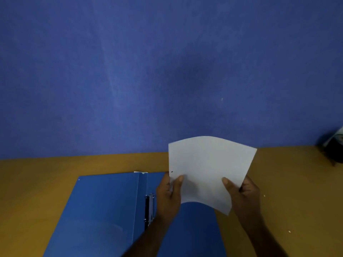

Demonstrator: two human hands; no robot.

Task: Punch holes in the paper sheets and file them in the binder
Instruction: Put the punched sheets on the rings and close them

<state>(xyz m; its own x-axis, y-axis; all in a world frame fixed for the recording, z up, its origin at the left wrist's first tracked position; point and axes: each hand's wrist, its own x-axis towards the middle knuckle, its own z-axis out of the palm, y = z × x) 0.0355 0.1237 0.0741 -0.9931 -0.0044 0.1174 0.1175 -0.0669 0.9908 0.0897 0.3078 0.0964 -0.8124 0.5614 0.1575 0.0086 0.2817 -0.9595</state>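
A white paper sheet (207, 169) is held up above the table, slightly bowed, with one punched hole showing near its left edge. My left hand (168, 197) pinches its lower left edge, thumb on the front. My right hand (243, 195) pinches the lower right edge the same way. Under the sheet a blue binder (104, 210) lies open flat on the table. Its metal ring mechanism (149, 208) runs along the spine, just left of my left hand. The binder's right half is partly covered by my arms and the sheet.
The wooden table (297, 182) meets a blue wall (167, 71) at the back. A dark object (332, 147) sits at the far right edge by the wall. A few small white paper specks (289, 231) lie on the table to the right.
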